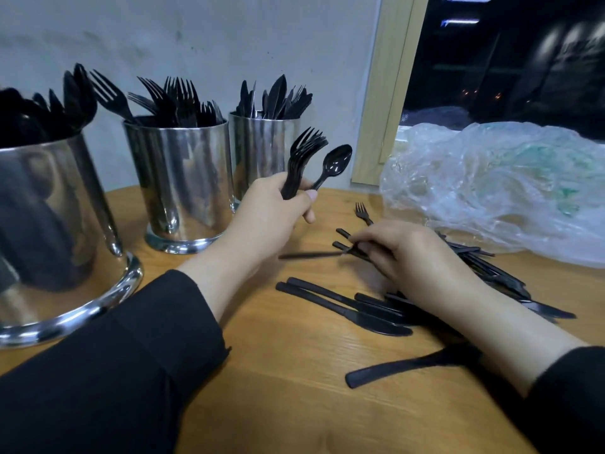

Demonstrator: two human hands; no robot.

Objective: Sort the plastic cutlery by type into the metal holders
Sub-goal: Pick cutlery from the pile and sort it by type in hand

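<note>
Left hand, mid-frame: fingers curled round a stack of black plastic forks, tines up, plus one black spoon sticking out to the right of the stack. Held just in front of the knife holder.

Right hand, right of centre, palm down over the loose pile: fingertips pinch a thin black piece that points left, lifted slightly off the wood. Too blurred to tell its type.

Three metal holders along the left and upper left of the frame: nearest one with dark rounded heads, likely spoons; middle one full of forks; far one full of knives.

Loose black knives lie on the wooden table below and under the right hand. One fork lies just above it. Crumpled clear plastic bag at right, dark window in the upper right.
</note>
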